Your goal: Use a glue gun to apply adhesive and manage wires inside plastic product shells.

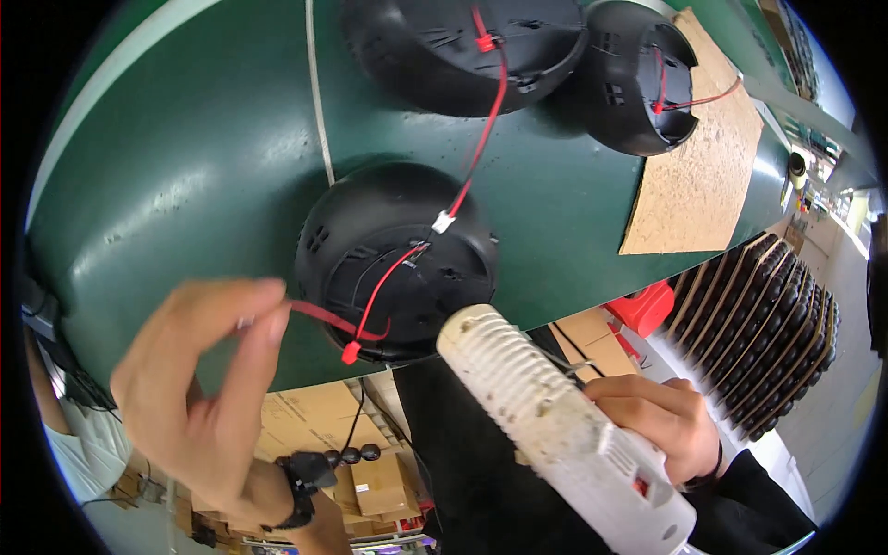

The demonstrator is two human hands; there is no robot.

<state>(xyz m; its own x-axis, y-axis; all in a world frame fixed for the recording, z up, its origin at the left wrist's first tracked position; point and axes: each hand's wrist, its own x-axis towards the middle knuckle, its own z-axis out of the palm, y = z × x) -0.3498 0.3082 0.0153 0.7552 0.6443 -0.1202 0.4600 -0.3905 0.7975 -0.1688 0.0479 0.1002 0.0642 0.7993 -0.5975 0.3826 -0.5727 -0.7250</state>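
Observation:
My left hand (208, 388) pinches the end of a red wire (324, 316) between thumb and forefinger. A bit of white shows at the fingertips. The wire runs to a red tie-like knot (351, 352) at the near rim of a round black plastic shell (319, 231). The shell lies on the green table, its hollow side up. My right hand (661, 421) is closed round a white heat-gun-like tool (555, 430). Its ribbed, stained nozzle points at the shell's near right rim. A white connector (444, 222) on another red wire rests across the shell's far side.
Two more black shells (398, 79) (615, 120) with red wires stand farther back on the green table (203, 157). A brown board (680, 203) lies at right. Beyond the edge are a red container (645, 308), stacked layers of black round parts (758, 333) and cardboard boxes (319, 421).

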